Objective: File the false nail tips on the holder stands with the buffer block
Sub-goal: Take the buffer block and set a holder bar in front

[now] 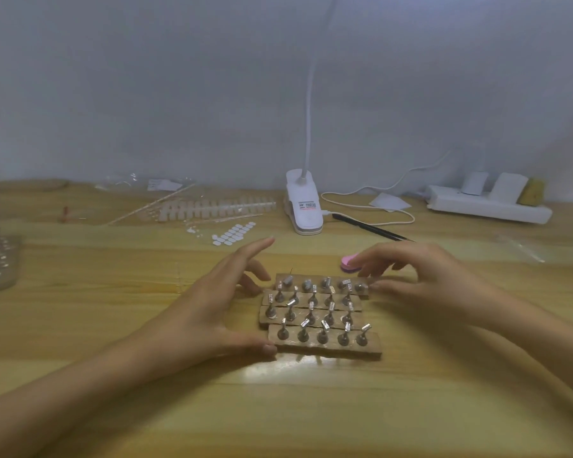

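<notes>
Between the fingertips of the two hands lay four wooden strips (371, 350), side by side, each carrying a row of small metal holder stands (322, 337). The left hand (212, 305) was spread and relaxed, grasping nothing. Its thumb touched the left end of the nearest strip, and its fingers reached toward the left end of the farthest. The right hand (420, 276) was also loose and held nothing. Its thumb lay at the right end of the farthest strip, and its index fingertip was on or just over the pink buffer block (347, 263), which sat on the table (113, 292) just beyond the strips. Pale bits capped the stands, but the blur hid whether they were false nail tips. A clear row of unused tips (212, 206) lay well beyond the left fingers.

The step in hand looked like squaring up the strips before filing. To do it well, the left fingers would best press the strips together and flat, since the rows sat staggered and a loose strip would likely slide under a filing stroke. The right hand would then need to pinch the buffer block between thumb and fingers, with a flat face turned toward the tips. The stands leaned at slightly different angles, so light, short strokes on one tip at a time seemed safest. A heavy push could tip a stand or knock a tip off.
</notes>
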Motion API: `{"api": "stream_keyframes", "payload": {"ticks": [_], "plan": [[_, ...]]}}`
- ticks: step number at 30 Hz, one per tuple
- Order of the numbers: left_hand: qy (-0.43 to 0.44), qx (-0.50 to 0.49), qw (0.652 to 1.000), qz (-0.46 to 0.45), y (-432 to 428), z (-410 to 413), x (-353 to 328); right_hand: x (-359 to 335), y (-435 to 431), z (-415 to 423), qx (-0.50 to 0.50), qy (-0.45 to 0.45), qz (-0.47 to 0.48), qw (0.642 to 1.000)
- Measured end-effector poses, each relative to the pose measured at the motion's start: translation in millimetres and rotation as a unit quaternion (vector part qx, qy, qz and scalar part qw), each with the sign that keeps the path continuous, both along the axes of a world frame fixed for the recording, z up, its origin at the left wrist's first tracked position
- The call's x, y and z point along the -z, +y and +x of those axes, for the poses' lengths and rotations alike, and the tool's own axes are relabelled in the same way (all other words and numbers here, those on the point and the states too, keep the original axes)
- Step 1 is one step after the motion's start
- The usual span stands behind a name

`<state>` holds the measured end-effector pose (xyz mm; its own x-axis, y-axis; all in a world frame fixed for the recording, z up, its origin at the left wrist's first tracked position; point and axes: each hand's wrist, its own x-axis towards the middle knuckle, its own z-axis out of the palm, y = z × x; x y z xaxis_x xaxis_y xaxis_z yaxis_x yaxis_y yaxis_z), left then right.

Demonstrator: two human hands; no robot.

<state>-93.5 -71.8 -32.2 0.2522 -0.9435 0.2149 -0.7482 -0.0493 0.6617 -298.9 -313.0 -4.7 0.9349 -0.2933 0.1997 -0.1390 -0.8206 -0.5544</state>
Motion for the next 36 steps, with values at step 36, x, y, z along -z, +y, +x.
{"api": "stream_keyframes", "payload": {"ticks": [36], "plan": [[-0.028, -0.046, 0.998, -0.008, -22.9, 0.2, 4.3, -14.9, -36.8, 4.3, 0.13, -0.075, -0.01, 0.989]]}}
